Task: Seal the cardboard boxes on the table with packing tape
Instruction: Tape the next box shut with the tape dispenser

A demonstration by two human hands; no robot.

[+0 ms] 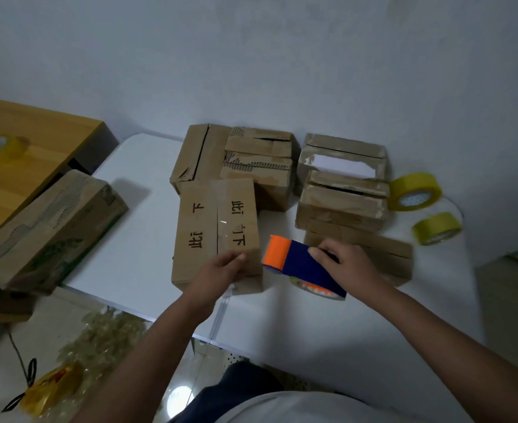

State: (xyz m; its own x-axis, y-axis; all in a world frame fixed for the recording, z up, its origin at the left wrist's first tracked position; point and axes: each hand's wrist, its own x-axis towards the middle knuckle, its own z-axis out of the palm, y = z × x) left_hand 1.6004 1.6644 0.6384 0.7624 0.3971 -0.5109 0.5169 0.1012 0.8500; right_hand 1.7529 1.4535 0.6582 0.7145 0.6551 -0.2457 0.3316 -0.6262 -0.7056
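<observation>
A closed cardboard box (208, 227) with black printed characters lies on the white table (135, 190), a strip of clear tape running along its top seam. My left hand (221, 270) grips the box's near right corner, fingers curled over the taped edge. Beside the box, my right hand (349, 261) holds a blue and orange tape dispenser (294, 261), just right of the box's near end. Behind stand a tall box (196, 154), two stacked boxes (260, 166) and a pile of flat boxes (343, 184).
Two yellow tape rolls (416, 190) (436, 228) sit at the table's right edge. A green-printed box (47, 230) leans at the left beside a wooden table (22, 166) carrying another tape roll (2, 145). Crumpled plastic and wrappers (99, 337) lie on the floor.
</observation>
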